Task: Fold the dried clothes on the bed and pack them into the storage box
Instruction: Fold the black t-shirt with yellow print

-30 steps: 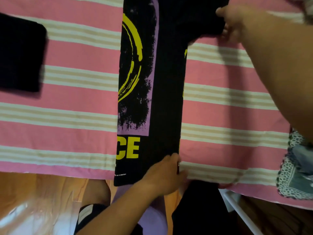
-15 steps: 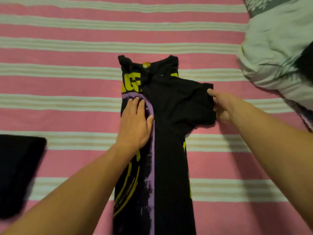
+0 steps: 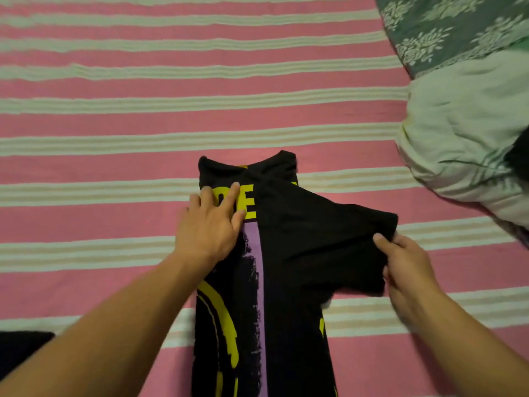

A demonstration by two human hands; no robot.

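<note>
— Folding under way on a pink striped bed (image 3: 143,116): a black T-shirt (image 3: 286,282) lies lengthwise, narrowed to a long strip, its collar at the far end. How far has it got?

— About midway, by my reading. The left hand (image 3: 209,227) lies flat on the T-shirt's printed side, fingers straight and spread, pressing and gripping nothing. The right hand (image 3: 406,265) pinches the sleeve (image 3: 343,242) that juts out to the right of the T-shirt, thumb on top and fingers curled beneath

— What is left?

— That sleeve has to go in, then the strip has to be doubled up. A dark piece of cloth (image 3: 20,351) sits left of the T-shirt, at the frame's edge; folded or not, I cannot tell. Right of the T-shirt, a pale heap (image 3: 458,138) and a green flowered fabric (image 3: 458,30) wait. No storage box in view, so packing looks undone
</note>
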